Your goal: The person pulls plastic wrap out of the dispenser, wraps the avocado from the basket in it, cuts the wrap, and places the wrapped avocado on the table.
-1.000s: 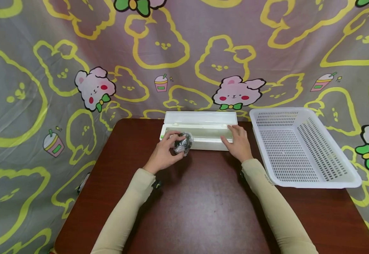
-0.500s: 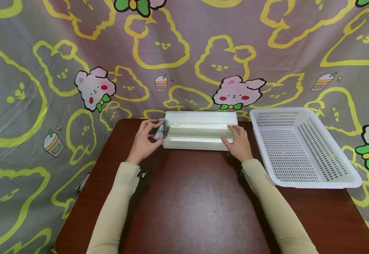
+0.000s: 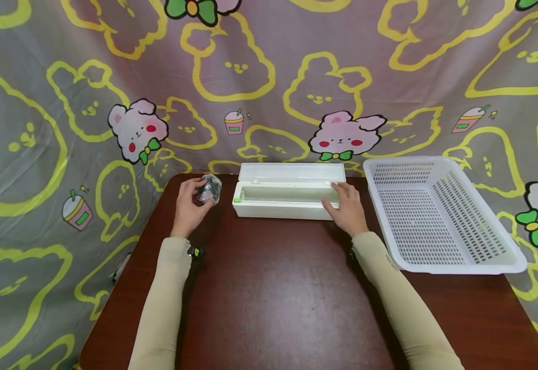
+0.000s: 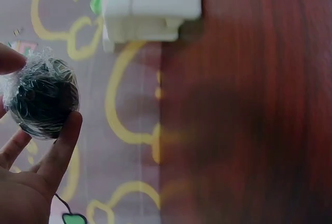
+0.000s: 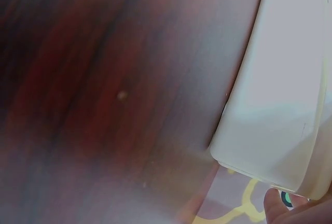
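My left hand (image 3: 189,206) pinches a dark, round thing wrapped in clear plastic film (image 3: 209,189) between fingers and thumb. What lies inside the crinkled film shows only as nearly black in the left wrist view. This hand is left of a long white box (image 3: 280,209), which looks like a cling film dispenser. Its lid (image 3: 292,172) is raised at the back, its long trough shows, and a small green piece (image 3: 238,200) sits at the left end. My right hand (image 3: 348,208) rests on the box's right end, fingers spread; in the right wrist view its fingertips (image 5: 272,203) are beside that end.
A white perforated plastic basket (image 3: 463,268) stands right of the box, with my right forearm along its near left side. The dark red-brown table (image 3: 278,288) meets a patterned cloth (image 3: 259,61) behind and at the left.
My left hand has carried the film-wrapped thing leftward, from in front of the box, past its left end and out over the table. My right hand has stayed at the box's right end.
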`<state>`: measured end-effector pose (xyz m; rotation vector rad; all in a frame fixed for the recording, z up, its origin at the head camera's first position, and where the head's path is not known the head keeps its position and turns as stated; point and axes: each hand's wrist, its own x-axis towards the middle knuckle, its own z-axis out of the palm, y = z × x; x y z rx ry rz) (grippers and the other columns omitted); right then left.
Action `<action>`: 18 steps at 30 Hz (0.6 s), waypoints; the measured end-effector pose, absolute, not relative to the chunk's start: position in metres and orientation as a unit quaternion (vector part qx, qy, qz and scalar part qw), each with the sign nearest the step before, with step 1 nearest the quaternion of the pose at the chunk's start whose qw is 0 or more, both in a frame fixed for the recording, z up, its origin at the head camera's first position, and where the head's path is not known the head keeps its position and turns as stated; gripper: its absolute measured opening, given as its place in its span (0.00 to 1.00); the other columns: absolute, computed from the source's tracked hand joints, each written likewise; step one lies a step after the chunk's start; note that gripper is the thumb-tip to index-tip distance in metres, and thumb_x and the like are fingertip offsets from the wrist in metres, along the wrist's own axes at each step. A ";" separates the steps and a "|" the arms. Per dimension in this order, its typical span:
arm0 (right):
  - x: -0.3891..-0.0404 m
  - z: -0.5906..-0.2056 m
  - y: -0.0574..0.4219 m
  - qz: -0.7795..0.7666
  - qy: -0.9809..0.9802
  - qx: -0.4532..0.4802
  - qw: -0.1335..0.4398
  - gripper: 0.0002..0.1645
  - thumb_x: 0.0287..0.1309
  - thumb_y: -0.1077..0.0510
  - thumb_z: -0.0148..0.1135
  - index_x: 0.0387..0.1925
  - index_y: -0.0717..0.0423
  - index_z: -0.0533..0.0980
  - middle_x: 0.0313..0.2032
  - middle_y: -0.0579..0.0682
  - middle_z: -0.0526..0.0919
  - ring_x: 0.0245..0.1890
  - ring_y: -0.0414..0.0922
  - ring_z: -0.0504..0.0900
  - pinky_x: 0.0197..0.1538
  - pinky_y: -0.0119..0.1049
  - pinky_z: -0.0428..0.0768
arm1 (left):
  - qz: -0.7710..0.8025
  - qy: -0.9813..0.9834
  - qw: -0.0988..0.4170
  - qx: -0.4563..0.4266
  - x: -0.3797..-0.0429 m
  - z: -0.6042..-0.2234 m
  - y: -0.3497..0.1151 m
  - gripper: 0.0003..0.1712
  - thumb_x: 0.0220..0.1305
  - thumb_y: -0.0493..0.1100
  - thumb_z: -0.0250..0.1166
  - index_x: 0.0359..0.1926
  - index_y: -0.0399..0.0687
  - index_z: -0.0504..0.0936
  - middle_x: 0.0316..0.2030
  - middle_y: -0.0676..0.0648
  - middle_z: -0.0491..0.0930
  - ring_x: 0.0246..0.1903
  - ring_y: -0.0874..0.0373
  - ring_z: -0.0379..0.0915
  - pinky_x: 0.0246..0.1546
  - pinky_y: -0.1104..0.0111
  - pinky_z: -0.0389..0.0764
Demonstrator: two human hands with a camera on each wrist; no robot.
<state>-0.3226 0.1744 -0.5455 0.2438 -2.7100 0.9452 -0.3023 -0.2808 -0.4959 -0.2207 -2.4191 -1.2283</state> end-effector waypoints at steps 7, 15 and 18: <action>-0.323 -0.547 0.175 0.326 -0.932 0.084 0.133 0.40 0.71 0.39 0.61 0.74 0.57 0.67 0.71 0.63 0.62 0.72 0.62 0.60 0.70 0.63 0.68 | -0.454 -0.870 0.189 -0.038 -0.305 -0.508 -0.297 0.30 0.61 0.34 0.73 0.64 0.43 0.77 0.67 0.38 0.66 0.58 0.38 0.72 0.59 0.46 0.78; -0.323 -0.546 0.175 0.329 -0.931 0.085 0.132 0.40 0.71 0.39 0.61 0.74 0.57 0.67 0.72 0.63 0.62 0.72 0.62 0.60 0.70 0.63 0.68 | -0.443 -0.882 0.162 -0.006 -0.310 -0.522 -0.309 0.30 0.60 0.34 0.71 0.63 0.41 0.77 0.65 0.36 0.67 0.54 0.36 0.75 0.56 0.48 0.79; -0.323 -0.547 0.174 0.328 -0.931 0.085 0.134 0.40 0.71 0.39 0.61 0.74 0.57 0.67 0.71 0.63 0.62 0.72 0.62 0.60 0.70 0.63 0.68 | -0.434 -0.889 0.146 -0.002 -0.310 -0.526 -0.313 0.29 0.60 0.34 0.71 0.63 0.41 0.77 0.64 0.35 0.67 0.54 0.35 0.74 0.57 0.47 0.78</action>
